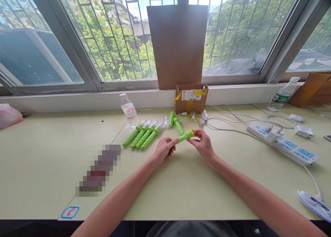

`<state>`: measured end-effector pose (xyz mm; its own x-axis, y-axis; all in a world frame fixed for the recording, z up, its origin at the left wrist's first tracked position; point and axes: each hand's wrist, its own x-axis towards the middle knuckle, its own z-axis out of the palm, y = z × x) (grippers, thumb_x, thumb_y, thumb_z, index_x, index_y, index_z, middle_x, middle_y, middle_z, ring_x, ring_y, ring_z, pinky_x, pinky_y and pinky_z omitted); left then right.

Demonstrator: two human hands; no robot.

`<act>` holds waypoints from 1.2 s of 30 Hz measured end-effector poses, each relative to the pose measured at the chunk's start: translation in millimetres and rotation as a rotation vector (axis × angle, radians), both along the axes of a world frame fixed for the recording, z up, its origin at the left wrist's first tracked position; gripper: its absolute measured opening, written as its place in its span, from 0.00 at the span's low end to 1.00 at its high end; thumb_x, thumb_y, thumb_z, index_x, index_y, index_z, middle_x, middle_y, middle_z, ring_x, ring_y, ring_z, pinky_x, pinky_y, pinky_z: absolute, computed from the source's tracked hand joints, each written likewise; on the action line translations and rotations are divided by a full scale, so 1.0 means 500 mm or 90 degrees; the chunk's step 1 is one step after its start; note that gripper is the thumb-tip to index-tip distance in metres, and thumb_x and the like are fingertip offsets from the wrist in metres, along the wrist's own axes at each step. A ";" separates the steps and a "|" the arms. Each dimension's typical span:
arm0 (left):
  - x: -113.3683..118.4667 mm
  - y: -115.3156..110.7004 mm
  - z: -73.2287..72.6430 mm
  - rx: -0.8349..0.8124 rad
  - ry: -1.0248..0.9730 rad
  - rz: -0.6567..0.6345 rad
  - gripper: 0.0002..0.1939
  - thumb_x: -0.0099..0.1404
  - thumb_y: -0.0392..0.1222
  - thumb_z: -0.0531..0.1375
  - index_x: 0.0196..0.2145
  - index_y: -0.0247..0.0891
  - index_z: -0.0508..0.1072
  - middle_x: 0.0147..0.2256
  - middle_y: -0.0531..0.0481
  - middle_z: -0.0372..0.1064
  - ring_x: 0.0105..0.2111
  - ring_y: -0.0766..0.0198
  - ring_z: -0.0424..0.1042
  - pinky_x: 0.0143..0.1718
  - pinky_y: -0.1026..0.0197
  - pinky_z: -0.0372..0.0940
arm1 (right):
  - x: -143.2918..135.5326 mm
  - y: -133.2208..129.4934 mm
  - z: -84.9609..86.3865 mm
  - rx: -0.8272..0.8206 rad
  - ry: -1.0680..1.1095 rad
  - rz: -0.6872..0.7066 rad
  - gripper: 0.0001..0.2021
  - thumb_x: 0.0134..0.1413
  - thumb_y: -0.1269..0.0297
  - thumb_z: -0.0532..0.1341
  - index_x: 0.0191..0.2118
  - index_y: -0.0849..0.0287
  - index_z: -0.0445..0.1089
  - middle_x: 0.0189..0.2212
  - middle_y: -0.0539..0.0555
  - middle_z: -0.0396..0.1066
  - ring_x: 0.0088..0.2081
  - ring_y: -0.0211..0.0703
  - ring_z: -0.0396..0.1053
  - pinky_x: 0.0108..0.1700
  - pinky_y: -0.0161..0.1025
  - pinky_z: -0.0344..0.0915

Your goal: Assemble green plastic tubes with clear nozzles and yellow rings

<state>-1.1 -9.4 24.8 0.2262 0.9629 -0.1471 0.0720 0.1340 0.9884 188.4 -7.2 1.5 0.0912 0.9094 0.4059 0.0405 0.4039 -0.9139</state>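
Note:
My left hand [165, 148] is closed around the shaft of a green plastic handle [183, 137], held tilted above the table with its wide end up and to the right. At that wide end sits a yellow ring [191, 133], pinched by the fingertips of my right hand [203, 144]. Just behind lie two more green handles [178, 125] without clear tops. To the left, several green handles with clear tops [147, 135] lie side by side. Clear plastic caps [204, 115] and loose yellow rings [197, 120] are scattered behind my right hand.
A small cardboard box [191, 99] stands by the window, with a brown board [178, 47] upright behind it. Water bottles [130, 111] stand left and right. Cables and a white power strip [281, 144] lie on the right. A blurred dark patch [99, 169] covers something at left.

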 end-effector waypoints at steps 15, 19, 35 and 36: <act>-0.010 0.007 0.006 -0.061 0.032 -0.079 0.25 0.56 0.64 0.56 0.28 0.34 0.67 0.17 0.54 0.63 0.12 0.74 0.58 0.13 0.69 0.49 | 0.000 0.003 -0.008 0.061 -0.066 -0.026 0.17 0.45 0.55 0.66 0.37 0.55 0.62 0.42 0.55 0.70 0.42 0.47 0.71 0.43 0.50 0.75; -0.005 0.004 0.003 -0.010 0.056 -0.084 0.25 0.57 0.64 0.54 0.29 0.35 0.66 0.19 0.54 0.63 0.13 0.74 0.58 0.13 0.70 0.50 | 0.003 0.007 -0.011 0.059 -0.068 -0.036 0.15 0.46 0.56 0.66 0.36 0.56 0.63 0.42 0.55 0.71 0.39 0.45 0.73 0.43 0.50 0.75; 0.005 -0.001 -0.007 0.106 0.094 -0.004 0.21 0.53 0.58 0.62 0.24 0.37 0.62 0.20 0.55 0.66 0.13 0.73 0.59 0.12 0.70 0.49 | 0.003 0.007 -0.014 0.030 -0.049 -0.009 0.16 0.44 0.56 0.67 0.34 0.57 0.62 0.40 0.55 0.71 0.40 0.46 0.72 0.42 0.48 0.75; 0.004 0.000 -0.007 0.095 0.088 -0.008 0.21 0.53 0.58 0.62 0.24 0.37 0.62 0.20 0.55 0.66 0.13 0.73 0.60 0.12 0.69 0.49 | 0.003 0.008 -0.014 0.028 -0.049 -0.001 0.16 0.44 0.56 0.67 0.34 0.57 0.62 0.40 0.55 0.70 0.42 0.46 0.72 0.42 0.48 0.75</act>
